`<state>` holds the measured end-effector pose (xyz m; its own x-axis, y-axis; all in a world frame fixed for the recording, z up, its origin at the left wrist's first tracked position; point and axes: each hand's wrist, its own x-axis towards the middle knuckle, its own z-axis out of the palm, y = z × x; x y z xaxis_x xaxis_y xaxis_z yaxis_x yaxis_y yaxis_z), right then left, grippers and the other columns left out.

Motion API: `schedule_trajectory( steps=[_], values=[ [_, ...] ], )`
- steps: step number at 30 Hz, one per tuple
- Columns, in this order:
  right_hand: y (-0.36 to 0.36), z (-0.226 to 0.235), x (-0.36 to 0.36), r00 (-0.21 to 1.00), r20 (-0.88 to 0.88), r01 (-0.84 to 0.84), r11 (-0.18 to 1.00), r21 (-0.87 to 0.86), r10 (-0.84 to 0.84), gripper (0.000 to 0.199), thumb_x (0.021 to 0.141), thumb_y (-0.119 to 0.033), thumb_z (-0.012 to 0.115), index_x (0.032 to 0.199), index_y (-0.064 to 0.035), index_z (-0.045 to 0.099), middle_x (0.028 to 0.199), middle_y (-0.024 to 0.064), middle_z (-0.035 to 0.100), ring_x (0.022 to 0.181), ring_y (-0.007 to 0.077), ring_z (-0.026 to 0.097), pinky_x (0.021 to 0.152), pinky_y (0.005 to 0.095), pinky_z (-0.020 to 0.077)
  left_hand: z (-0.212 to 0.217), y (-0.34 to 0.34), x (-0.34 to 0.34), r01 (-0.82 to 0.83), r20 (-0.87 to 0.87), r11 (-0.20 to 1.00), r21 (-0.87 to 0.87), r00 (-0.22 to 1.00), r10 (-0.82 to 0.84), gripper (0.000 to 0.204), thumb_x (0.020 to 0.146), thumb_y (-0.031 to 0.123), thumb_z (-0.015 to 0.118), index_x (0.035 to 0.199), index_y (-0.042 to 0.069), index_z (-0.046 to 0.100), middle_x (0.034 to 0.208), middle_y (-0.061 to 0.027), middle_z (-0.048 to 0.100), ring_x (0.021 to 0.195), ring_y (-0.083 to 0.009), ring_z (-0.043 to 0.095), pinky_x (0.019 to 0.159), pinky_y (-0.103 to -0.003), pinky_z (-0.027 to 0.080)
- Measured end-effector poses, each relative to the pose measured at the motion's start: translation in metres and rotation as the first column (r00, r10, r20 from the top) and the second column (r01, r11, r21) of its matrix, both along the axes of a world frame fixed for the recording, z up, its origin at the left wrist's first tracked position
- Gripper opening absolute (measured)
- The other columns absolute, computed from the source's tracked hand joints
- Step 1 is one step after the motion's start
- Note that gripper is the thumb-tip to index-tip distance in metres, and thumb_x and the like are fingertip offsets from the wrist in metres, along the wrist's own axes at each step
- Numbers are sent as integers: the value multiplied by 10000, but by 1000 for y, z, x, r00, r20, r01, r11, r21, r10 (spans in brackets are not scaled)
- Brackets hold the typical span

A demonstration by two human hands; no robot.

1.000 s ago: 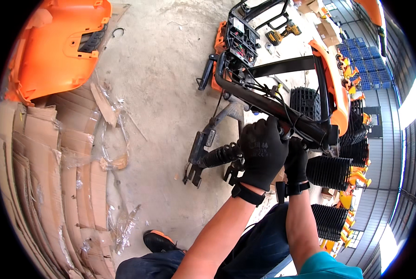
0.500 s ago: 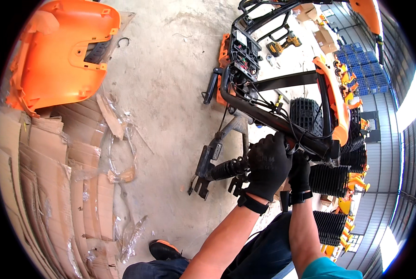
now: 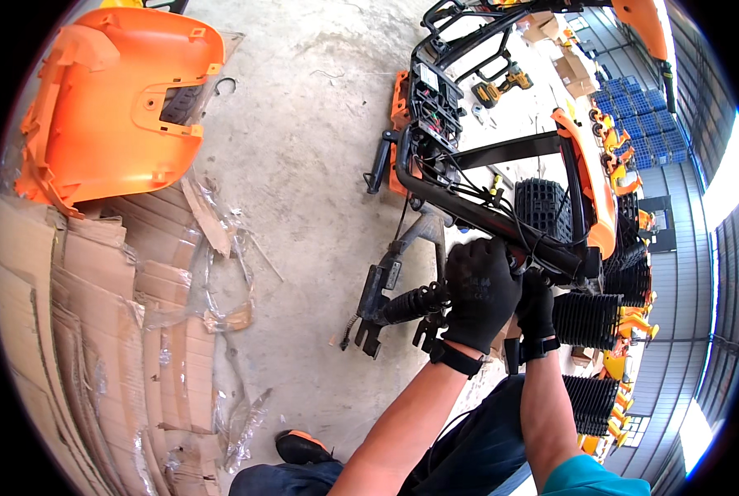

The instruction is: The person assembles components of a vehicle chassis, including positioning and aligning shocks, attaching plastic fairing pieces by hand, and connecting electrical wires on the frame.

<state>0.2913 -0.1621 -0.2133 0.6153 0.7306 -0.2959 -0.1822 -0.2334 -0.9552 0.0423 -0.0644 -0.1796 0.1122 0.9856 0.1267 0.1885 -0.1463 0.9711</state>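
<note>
Both my hands wear black gloves and are at the near end of a black tubular vehicle frame [image 3: 469, 207]. My left hand [image 3: 483, 289] is closed, its fingers curled at the underside of the frame's end; what it grips is hidden behind the knuckles. Just to its right, my right hand [image 3: 536, 304] is also closed, close against the same end, its grip partly covered. Left of my left hand a black coil shock absorber [image 3: 413, 302] joins a dark suspension bracket [image 3: 374, 295]. Black cables [image 3: 502, 198] run along the frame, and an orange curved panel [image 3: 598, 190] is fixed on its right side.
A large orange plastic cover [image 3: 121, 116] lies on flattened cardboard [image 3: 105, 331] at left. On the floor beyond the frame lies a yellow and black cordless drill [image 3: 502, 85]. Black ribbed tyres [image 3: 586, 321] stand in a row at right, with blue crates [image 3: 638, 120] farther off.
The view has shifted slightly, so the floor items sit a little lower and to the right. Both hands stay at the frame's end, with only a small shift of the left hand.
</note>
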Motion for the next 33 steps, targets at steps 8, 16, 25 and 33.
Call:
schedule_trajectory(
  steps=[8, 16, 25, 33],
  values=[
    [12, 14, -26, 998, 56, 18, 1000, -25, -17, 116, 897, -187, 643, 859, -85, 603, 794, 49, 608, 666, 162, 569, 555, 267, 449, -2, -4, 6, -184, -64, 981, 61, 980, 188, 297, 796, 247, 674, 1008, 42, 645, 1158, -178, 596, 1199, -409, 486, 1009, -551, 326],
    [-5, 12, -4, 978, 208, -20, 999, -35, 26, 137, 899, -149, 605, 787, -77, 575, 707, 31, 562, 649, 172, 581, 563, 301, 472, 5, -11, 20, -236, -113, 971, 37, 965, 239, 315, 835, 301, 635, 982, 22, 635, 1166, -231, 568, 1201, -423, 470, 983, -590, 342],
    [-2, -11, 20, 639, 711, -217, 956, -200, 294, 211, 868, -231, 670, 970, -49, 697, 922, 110, 690, 778, 201, 632, 693, 383, 518, -45, 14, 23, 22, -22, 948, 317, 1000, -16, 332, 801, 374, 680, 864, 49, 650, 771, -137, 679, 723, -372, 669, 649, -441, 537],
    [16, 18, -17, 872, 196, -481, 858, 178, 449, 193, 865, -272, 690, 847, -82, 666, 725, -14, 576, 644, 90, 483, 570, 279, 399, -18, 58, -53, 465, -389, 880, 95, 831, -397, 314, 972, 189, 565, 1263, 94, 638, 1040, -81, 705, 900, -152, 663, 801, -268, 504]
  ],
)
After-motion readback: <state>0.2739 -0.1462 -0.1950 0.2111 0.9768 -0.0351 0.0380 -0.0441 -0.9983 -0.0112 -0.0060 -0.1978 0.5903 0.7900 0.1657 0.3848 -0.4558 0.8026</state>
